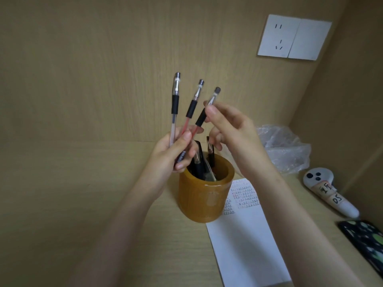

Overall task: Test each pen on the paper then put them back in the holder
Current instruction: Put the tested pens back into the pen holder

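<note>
My left hand grips three pens fanned out above the amber holder. The leftmost pen has a clear barrel, while the middle pen and the rightmost pen are red-barrelled; all have black grips. My right hand pinches the upper part of the rightmost pen between thumb and forefinger. Several dark pens stand in the holder. A white paper with rows of small scribbles lies on the desk, just right of the holder.
A crumpled clear plastic bag sits at the back right. A white controller and a dark patterned phone case lie along the right edge. A wall socket is mounted on the wooden back panel.
</note>
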A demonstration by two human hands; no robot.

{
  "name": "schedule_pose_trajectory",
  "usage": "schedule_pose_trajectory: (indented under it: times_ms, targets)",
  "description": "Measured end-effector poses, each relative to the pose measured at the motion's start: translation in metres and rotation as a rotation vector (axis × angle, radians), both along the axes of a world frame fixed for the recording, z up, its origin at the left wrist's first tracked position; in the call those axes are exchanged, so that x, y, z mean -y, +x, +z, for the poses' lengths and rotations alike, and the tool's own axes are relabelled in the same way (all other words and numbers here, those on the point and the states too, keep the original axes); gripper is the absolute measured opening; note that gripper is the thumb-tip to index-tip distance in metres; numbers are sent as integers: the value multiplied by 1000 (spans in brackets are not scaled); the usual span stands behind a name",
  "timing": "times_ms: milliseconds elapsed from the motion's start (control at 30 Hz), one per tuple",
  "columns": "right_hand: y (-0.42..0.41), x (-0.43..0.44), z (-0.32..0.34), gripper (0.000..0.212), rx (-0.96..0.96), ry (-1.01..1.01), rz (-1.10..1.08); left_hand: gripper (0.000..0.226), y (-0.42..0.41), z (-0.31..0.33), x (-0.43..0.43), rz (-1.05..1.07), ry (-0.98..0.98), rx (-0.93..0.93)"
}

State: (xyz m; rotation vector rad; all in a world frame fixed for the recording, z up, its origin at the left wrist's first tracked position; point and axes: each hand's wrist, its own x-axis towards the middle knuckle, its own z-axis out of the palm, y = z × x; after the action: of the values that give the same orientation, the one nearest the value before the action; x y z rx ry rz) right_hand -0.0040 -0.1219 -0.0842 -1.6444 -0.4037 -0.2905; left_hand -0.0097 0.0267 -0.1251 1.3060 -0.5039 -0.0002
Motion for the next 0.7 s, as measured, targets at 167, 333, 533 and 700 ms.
schedule_pose_trajectory:
  times_ms: [167,333,533,700]
  targets:
    - [4,-6,8,30,-24,30,57,36,-1,1,-1,-67,35,-14]
    - [8,-4,12,24,-37,43,70,40,-2,2,-1,-59,57,34]
    - [3,11,19,14,44,190,14,41,-1,6,-3,126,22,60]
    - [3,38,25,15,75,158,-112,28,3,0,-1,255,-11,19]
